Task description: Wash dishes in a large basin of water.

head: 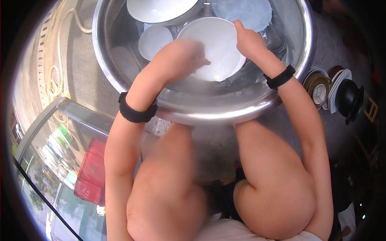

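Note:
A large round metal basin (211, 113) holds water and several dishes in front of me. My right hand (250, 40) grips the right rim of a white bowl (221, 42), its thumb on the edge. Over the left part of that bowl is my left hand (187, 58), blurred, with its fingers curled; whether it holds anything is hidden. A smaller white dish (155, 42) lies to the left in the water. Behind are a large white bowl with a dark rim (162, 10) and a pale bluish round dish (244, 13).
Stacked plates (336, 90), a brown lidded pot (316, 87) and a black pot (348, 98) stand on the floor to the right. On the left are a glass-sided case (81, 111) with a red box (92, 173) and a pale hose (60, 45).

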A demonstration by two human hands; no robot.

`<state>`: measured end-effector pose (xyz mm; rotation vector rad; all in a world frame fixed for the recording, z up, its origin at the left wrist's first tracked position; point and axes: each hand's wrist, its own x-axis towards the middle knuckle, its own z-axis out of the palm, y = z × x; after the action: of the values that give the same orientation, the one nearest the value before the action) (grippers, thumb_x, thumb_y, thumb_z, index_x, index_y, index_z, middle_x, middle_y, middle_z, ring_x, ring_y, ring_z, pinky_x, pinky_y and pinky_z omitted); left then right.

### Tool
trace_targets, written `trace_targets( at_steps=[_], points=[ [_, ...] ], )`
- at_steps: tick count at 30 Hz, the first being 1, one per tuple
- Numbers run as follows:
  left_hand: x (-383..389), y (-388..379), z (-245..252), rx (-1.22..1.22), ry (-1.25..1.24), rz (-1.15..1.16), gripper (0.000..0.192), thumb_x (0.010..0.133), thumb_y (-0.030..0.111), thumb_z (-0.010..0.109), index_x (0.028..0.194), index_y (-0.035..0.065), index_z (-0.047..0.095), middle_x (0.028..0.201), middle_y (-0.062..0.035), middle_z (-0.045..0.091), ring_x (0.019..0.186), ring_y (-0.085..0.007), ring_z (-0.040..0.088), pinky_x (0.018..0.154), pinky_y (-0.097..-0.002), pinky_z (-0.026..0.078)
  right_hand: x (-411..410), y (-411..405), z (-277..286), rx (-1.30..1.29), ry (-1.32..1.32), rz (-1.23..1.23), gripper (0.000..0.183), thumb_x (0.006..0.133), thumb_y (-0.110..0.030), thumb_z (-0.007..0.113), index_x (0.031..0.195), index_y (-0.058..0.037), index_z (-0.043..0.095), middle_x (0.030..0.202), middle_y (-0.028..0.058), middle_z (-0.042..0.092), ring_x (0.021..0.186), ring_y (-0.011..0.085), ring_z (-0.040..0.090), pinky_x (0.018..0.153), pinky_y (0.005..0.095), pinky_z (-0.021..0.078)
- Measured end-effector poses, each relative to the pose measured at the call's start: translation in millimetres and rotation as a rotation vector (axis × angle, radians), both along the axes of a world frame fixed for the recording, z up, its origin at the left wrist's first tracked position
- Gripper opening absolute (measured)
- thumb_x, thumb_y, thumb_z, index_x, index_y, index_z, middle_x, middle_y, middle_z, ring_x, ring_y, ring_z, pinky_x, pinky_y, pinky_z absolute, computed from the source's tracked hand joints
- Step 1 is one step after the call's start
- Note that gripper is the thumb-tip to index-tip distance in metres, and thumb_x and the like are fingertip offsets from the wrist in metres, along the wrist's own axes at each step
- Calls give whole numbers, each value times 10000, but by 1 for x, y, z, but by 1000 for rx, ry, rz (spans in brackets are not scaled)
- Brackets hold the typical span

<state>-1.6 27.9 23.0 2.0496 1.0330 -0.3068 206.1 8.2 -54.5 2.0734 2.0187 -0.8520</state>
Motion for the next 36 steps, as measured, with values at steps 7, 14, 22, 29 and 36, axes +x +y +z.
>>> trace_targets(
  at_steps=[7,14,22,29,36],
  points=[
    [-4,1,21,101,-384,441,279,690,135,652,582,2,431,518,1,349,485,-70,319,446,-222,296,-4,-7,-6,-103,39,-64,230,782,-54,334,1002,-8,378,803,239,570,772,391,559,684,464,430],
    [-2,-3,23,-54,-251,256,358,626,26,579,975,35,497,936,-133,552,841,-282,547,739,-331,438,2,-10,-11,-191,68,-97,230,765,-27,357,993,1,379,862,254,553,846,389,541,712,456,422],
    [12,-12,89,-1019,-1091,115,470,599,194,714,949,-38,505,1064,-148,521,1029,-221,482,930,-312,328,-3,-14,-18,-202,91,-73,249,758,-15,373,1006,-15,363,861,233,563,834,388,544,700,451,428],
    [42,-73,154,-1545,-2014,632,482,608,233,725,942,-37,506,949,-143,547,978,-210,501,900,-292,346,-2,-22,-16,-238,63,-38,260,755,-10,385,1013,-13,353,822,251,561,808,386,551,693,460,423],
    [43,-81,155,-1460,-2073,645,480,614,231,718,957,-29,505,934,-135,546,963,-204,502,871,-285,363,-8,-18,-16,-230,88,-31,264,741,-7,397,1003,-20,371,805,247,566,799,389,552,695,459,423]
  ],
)
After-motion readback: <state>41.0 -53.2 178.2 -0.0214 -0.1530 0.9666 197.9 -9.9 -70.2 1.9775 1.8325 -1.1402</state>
